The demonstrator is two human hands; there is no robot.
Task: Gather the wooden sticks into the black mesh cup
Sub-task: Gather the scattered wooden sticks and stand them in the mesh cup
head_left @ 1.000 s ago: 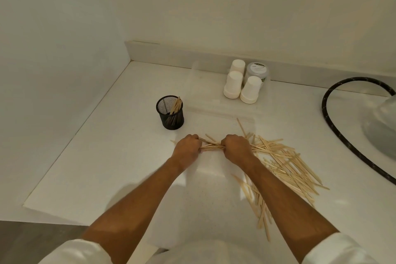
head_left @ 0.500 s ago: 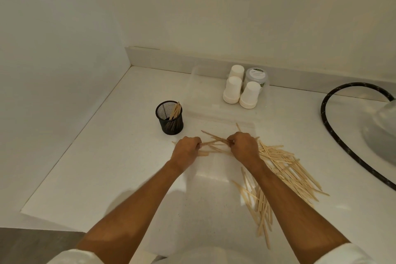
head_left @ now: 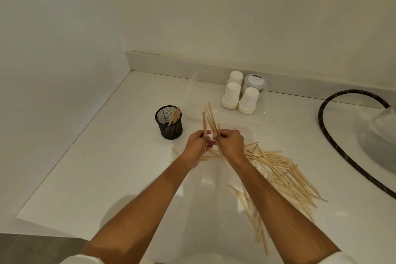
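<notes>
White worktop, corner of two pale walls. Small black wire-mesh cup stands upright at left-centre, a few thin pale wooden sticks already leaning inside it against the right wall. Large loose heap of the same sticks lies flat on the worktop to the right and near side, fanned out, more trailing toward the near edge.

Both hands meet just right of and nearer than the cup. Left hand and right hand each have fingers curled, pinching a small held bundle of sticks that stands roughly upright, tips splayed toward the far wall. Bundle is clear of the cup, not yet over it.

Step in hand, as judged: squaring up a picked handful. Next move calls for carrying it left over the cup mouth, ends aligned, and dropping it in beside the sticks already there.

Far side: three white upturned paper cups and a clear lidded jar. Black hose curves at right.
</notes>
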